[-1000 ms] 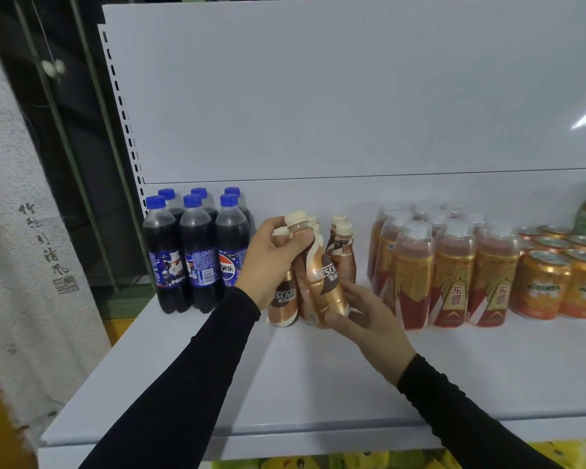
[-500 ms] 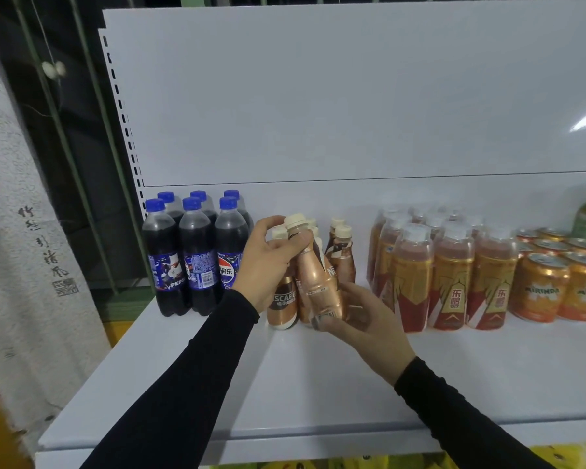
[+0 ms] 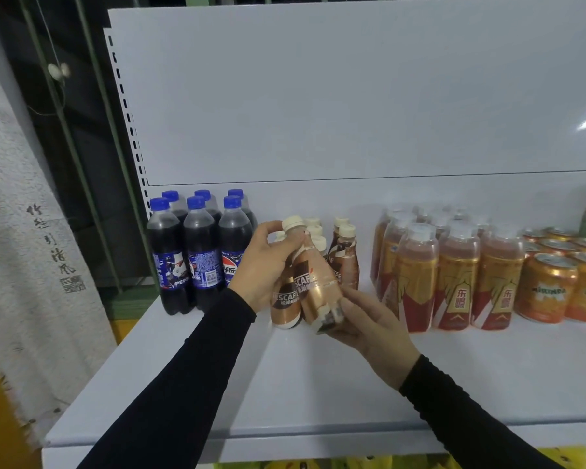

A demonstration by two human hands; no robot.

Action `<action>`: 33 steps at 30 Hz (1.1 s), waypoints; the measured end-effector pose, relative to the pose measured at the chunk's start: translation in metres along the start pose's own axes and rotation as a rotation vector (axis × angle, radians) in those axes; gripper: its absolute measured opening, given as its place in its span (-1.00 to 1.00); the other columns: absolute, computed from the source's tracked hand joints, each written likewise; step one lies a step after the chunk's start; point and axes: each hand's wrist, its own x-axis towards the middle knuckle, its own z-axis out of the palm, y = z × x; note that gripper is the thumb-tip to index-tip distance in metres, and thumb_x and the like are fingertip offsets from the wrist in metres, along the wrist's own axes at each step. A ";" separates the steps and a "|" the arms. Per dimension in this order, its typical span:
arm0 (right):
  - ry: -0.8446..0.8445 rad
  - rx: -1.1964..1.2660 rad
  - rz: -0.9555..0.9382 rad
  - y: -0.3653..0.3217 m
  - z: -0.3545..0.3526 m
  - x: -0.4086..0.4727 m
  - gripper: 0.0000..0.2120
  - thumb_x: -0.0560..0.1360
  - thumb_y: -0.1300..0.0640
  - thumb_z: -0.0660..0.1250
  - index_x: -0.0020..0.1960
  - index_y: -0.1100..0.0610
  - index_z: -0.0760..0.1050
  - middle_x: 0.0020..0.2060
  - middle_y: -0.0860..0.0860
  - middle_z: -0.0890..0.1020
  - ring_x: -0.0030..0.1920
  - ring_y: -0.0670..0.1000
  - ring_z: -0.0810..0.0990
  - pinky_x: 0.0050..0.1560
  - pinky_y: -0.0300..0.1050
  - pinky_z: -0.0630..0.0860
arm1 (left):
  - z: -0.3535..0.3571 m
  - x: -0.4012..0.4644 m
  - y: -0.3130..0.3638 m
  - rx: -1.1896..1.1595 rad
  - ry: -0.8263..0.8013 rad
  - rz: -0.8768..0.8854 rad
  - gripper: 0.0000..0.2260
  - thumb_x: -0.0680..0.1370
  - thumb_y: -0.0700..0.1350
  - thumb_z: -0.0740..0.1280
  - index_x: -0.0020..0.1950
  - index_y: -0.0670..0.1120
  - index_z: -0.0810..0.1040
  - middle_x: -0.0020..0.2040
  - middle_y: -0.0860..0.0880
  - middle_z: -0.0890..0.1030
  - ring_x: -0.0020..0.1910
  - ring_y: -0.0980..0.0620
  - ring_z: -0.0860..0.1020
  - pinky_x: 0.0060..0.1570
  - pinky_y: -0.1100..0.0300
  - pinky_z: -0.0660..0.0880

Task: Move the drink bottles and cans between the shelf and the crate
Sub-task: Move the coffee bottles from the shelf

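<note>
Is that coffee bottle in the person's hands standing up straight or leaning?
Leaning. The coffee bottle tilts with its cap toward the left; the left hand grips its neck and the right hand holds its base off the shelf.

Six cola bottles (image 3: 200,252), about seven coffee bottles (image 3: 313,282), and six visible orange cans (image 3: 547,287).

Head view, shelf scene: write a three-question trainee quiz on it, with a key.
1. True or false: the tilted coffee bottle is held by both hands.
2. Which drinks stand furthest left on the shelf? A) cola bottles B) orange cans C) gold-labelled bottles
3. Fill in: the right hand supports the tilted bottle at its ____.

Key: 1 true, the left hand grips near its neck; 2 A; 3 base.
</note>
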 end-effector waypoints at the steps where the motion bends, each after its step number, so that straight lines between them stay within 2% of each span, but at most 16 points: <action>1: 0.006 0.020 0.015 0.003 -0.001 0.001 -0.57 0.42 0.07 0.30 0.29 0.09 0.50 0.06 0.09 0.71 0.10 0.12 0.68 0.07 -0.04 0.64 | -0.001 0.000 0.001 -0.001 -0.006 0.000 -0.74 0.57 -0.15 0.42 0.22 -0.01 0.48 -0.11 -0.06 0.72 -0.21 0.02 0.71 -0.20 0.08 0.64; 4: 0.010 -0.046 0.020 0.005 0.001 0.000 -0.53 0.44 -0.04 0.34 0.32 0.06 0.48 0.12 0.06 0.69 0.13 0.07 0.67 0.09 -0.07 0.63 | 0.000 -0.003 -0.001 -0.003 -0.003 0.029 -0.75 0.57 -0.16 0.43 0.19 -0.01 0.47 -0.22 0.02 0.73 -0.23 0.04 0.70 -0.22 0.11 0.66; 6: -0.007 -0.297 -0.037 0.004 0.003 -0.001 -0.45 0.41 -0.22 0.45 0.32 -0.04 0.47 0.14 -0.06 0.66 0.15 -0.06 0.64 0.08 -0.16 0.61 | 0.001 -0.004 -0.003 -0.019 0.021 0.042 -0.75 0.55 -0.16 0.44 0.16 0.02 0.47 -0.20 0.01 0.73 -0.23 0.04 0.71 -0.23 0.11 0.66; 8: 0.041 -0.469 -0.081 0.002 0.005 -0.001 -0.49 0.39 -0.14 0.51 0.28 -0.11 0.45 0.09 -0.13 0.63 0.07 -0.21 0.63 0.01 -0.28 0.59 | 0.001 -0.003 -0.004 -0.016 0.043 0.052 -0.72 0.54 -0.14 0.46 0.17 0.06 0.47 -0.11 -0.04 0.74 -0.18 0.00 0.72 -0.21 0.10 0.64; 10: 0.107 -0.448 -0.111 0.000 0.006 0.000 -0.53 0.41 0.02 0.50 0.27 -0.08 0.43 0.09 -0.12 0.60 -0.01 -0.25 0.64 -0.09 -0.35 0.57 | 0.001 -0.003 -0.003 0.014 0.045 0.061 -0.70 0.54 -0.12 0.47 0.19 0.10 0.48 -0.01 -0.10 0.72 -0.11 -0.05 0.72 -0.14 0.05 0.64; 12: 0.111 -0.379 -0.125 0.000 0.004 0.000 -0.50 0.37 0.00 0.47 0.27 -0.02 0.45 0.11 -0.04 0.62 -0.01 -0.20 0.66 -0.11 -0.34 0.57 | 0.001 -0.003 -0.002 0.029 0.041 0.074 -0.71 0.55 -0.11 0.46 0.19 0.12 0.48 0.00 -0.08 0.71 -0.08 -0.07 0.72 -0.09 0.03 0.65; 15: 0.082 -0.208 -0.105 0.004 0.000 0.001 -0.46 0.37 -0.03 0.40 0.32 0.08 0.48 0.13 0.06 0.66 0.10 0.00 0.67 0.01 -0.17 0.62 | 0.003 -0.004 -0.002 0.026 0.020 0.071 -0.75 0.56 -0.11 0.44 0.17 0.13 0.50 -0.04 -0.03 0.71 -0.08 -0.06 0.72 -0.06 0.04 0.66; 19: 0.054 -0.037 -0.020 0.006 -0.001 0.000 -0.56 0.41 0.01 0.32 0.27 0.08 0.50 0.08 0.07 0.69 0.08 0.09 0.69 -0.02 -0.10 0.64 | 0.003 -0.005 -0.003 0.019 -0.007 0.039 -0.67 0.55 -0.17 0.45 0.26 0.04 0.49 0.02 -0.12 0.72 -0.08 -0.07 0.71 0.01 -0.02 0.64; 21: 0.050 -0.105 -0.014 0.007 0.000 -0.001 -0.59 0.43 -0.04 0.31 0.26 0.03 0.49 0.11 0.04 0.67 0.10 0.06 0.68 0.00 -0.11 0.64 | 0.004 -0.006 -0.002 0.007 0.003 0.050 -0.65 0.54 -0.21 0.45 0.28 0.00 0.48 -0.01 -0.14 0.72 -0.11 -0.08 0.71 -0.03 -0.01 0.64; 24: 0.031 -0.436 -0.080 0.004 0.003 -0.003 -0.61 0.47 -0.14 0.40 0.27 -0.12 0.46 0.09 -0.19 0.64 0.12 -0.13 0.63 0.09 -0.19 0.61 | 0.004 -0.006 -0.001 -0.014 0.034 0.074 -0.67 0.53 -0.21 0.46 0.22 0.03 0.48 -0.03 -0.13 0.73 -0.10 -0.10 0.72 -0.04 -0.03 0.66; 27: 0.112 -0.515 -0.139 0.000 0.007 -0.002 -0.61 0.43 0.03 0.50 0.16 -0.20 0.41 0.03 -0.23 0.59 0.00 -0.31 0.61 -0.07 -0.39 0.55 | 0.004 -0.005 -0.001 0.007 0.045 0.089 -0.67 0.53 -0.16 0.48 0.20 0.07 0.47 -0.03 -0.11 0.73 -0.08 -0.09 0.72 0.00 -0.06 0.65; 30: 0.109 -0.444 -0.159 -0.001 0.005 -0.001 -0.62 0.45 0.13 0.47 0.17 -0.15 0.43 0.08 -0.10 0.62 -0.01 -0.23 0.65 -0.11 -0.38 0.54 | 0.005 -0.006 0.000 0.010 0.032 0.104 -0.70 0.53 -0.14 0.47 0.19 0.08 0.48 -0.09 -0.04 0.74 -0.09 -0.05 0.72 0.00 -0.03 0.65; 33: 0.064 -0.317 -0.153 0.001 0.003 -0.002 -0.63 0.46 0.06 0.39 0.26 -0.01 0.47 0.10 0.01 0.65 0.05 -0.10 0.67 -0.03 -0.27 0.59 | 0.005 -0.006 0.002 0.012 0.020 0.087 -0.74 0.57 -0.13 0.43 0.22 0.06 0.49 -0.17 0.04 0.73 -0.13 0.01 0.72 -0.09 0.10 0.65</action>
